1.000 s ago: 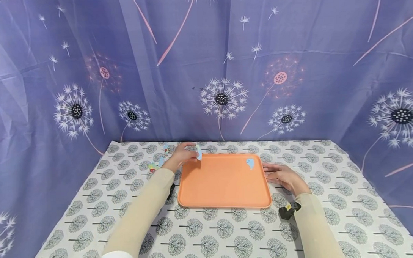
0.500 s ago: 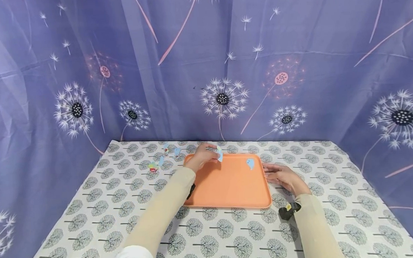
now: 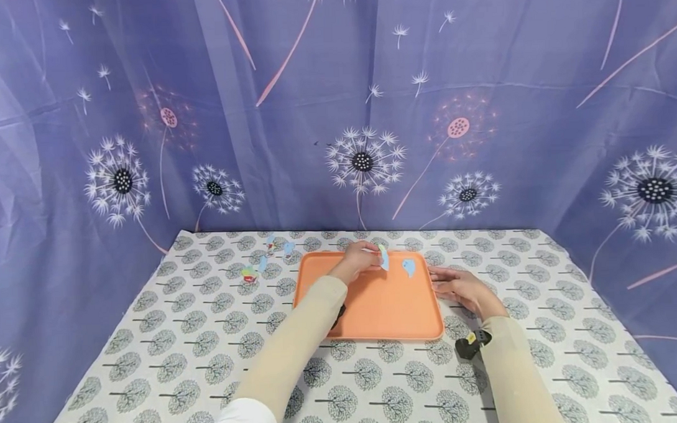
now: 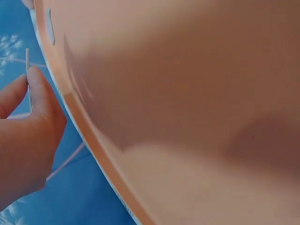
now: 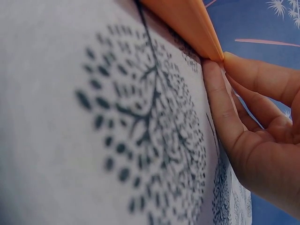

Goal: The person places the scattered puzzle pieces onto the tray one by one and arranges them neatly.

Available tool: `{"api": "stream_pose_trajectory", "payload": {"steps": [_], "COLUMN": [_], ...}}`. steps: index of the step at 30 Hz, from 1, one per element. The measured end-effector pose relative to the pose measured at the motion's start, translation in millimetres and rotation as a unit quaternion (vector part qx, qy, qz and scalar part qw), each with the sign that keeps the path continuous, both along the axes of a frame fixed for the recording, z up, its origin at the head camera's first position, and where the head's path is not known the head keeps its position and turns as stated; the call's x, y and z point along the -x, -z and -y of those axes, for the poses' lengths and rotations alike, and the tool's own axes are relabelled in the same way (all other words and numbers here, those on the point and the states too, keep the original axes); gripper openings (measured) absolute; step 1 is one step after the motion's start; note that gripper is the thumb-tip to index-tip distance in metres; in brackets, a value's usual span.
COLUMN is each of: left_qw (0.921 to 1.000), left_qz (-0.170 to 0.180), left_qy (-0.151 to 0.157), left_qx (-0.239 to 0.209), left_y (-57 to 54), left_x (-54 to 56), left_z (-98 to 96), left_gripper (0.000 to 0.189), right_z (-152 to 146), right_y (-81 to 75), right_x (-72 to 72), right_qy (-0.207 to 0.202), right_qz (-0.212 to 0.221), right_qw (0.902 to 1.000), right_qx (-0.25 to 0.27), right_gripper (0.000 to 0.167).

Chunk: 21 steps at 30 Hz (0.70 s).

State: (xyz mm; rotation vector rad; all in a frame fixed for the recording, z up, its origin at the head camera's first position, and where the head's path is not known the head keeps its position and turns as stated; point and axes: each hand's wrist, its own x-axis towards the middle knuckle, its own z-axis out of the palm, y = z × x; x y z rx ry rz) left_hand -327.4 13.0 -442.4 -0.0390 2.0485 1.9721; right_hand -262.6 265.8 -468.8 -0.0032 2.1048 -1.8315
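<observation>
My left hand (image 3: 362,258) is over the far part of the orange tray (image 3: 387,309). Between thumb and fingers it pinches a thin, flat light-blue and green puzzle piece (image 3: 384,258), seen edge-on in the left wrist view (image 4: 29,89). Another light-blue puzzle piece (image 3: 409,267) lies in the tray's far right corner, just right of the held one. At the tray's right side, my right hand (image 3: 465,289) holds the rim; in the right wrist view its thumb and fingertip meet at the orange edge (image 5: 201,28).
Several loose pieces lie on the tree-print tablecloth (image 3: 209,353) left of the tray, among them a green and red piece (image 3: 248,275) and a blue one (image 3: 288,248). A purple dandelion curtain (image 3: 291,126) hangs behind the table.
My left hand has moved right across the tray with the puzzle piece, from its far left corner towards the piece lying at far right. The right hand stays at the rim.
</observation>
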Motion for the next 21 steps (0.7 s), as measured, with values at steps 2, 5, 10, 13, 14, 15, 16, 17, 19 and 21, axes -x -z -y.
{"api": "stream_pose_trajectory", "payload": {"steps": [2, 5, 10, 13, 14, 15, 16, 17, 19, 21], "left_qw": [1.0000, 0.9998, 0.9985, 0.9967, 0.9961, 0.9955, 0.9948, 0.9942, 0.9938, 0.9937], "left_qz": [0.001, 0.001, 0.008, 0.022, 0.024, 0.027, 0.030, 0.032, 0.031, 0.030], "left_qy": [0.001, -0.003, -0.022, -0.036, -0.039, -0.040, -0.041, -0.040, -0.039, -0.038], "left_qx": [0.007, 0.018, 0.050, 0.069, 0.075, 0.082, 0.089, 0.094, 0.100, 0.101], "left_y": [1.9, 5.3, 7.7, 7.2, 7.1, 7.0, 7.1, 6.9, 7.0, 7.6], "left_x": [-1.5, -2.6, -5.2, -7.6, -8.1, -8.7, -9.0, -9.2, -9.1, -8.8], "left_z": [-5.6, -12.8, -22.7, -27.8, -29.4, -30.8, -31.9, -32.9, -34.5, -35.7], "left_gripper": [0.033, 0.033, 0.033, 0.033, 0.033, 0.032, 0.032, 0.031, 0.030, 0.029], "right_z": [0.2, 0.9, 1.4, 1.1, 0.8, 0.6, 0.4, 0.2, -0.1, 0.0], "right_y": [-0.2, -0.3, 1.1, 1.7, 1.8, 1.8, 1.8, 1.7, 1.6, 1.5], "right_x": [-0.2, -0.6, -0.3, 0.3, 0.5, 0.7, 0.9, 1.1, 1.5, 2.0], "right_qy": [0.001, 0.001, -0.003, 0.002, 0.003, 0.002, 0.001, 0.001, 0.003, 0.008], "right_qz": [0.001, 0.000, -0.001, 0.004, 0.005, 0.006, 0.006, 0.006, 0.007, 0.008], "right_qw": [1.0000, 1.0000, 1.0000, 1.0000, 1.0000, 1.0000, 1.0000, 1.0000, 1.0000, 0.9999], "right_qx": [0.000, -0.001, 0.001, 0.004, 0.005, 0.005, 0.005, 0.005, 0.003, 0.002], "right_gripper": [0.063, 0.063, 0.062, 0.062, 0.063, 0.063, 0.063, 0.063, 0.063, 0.063]}}
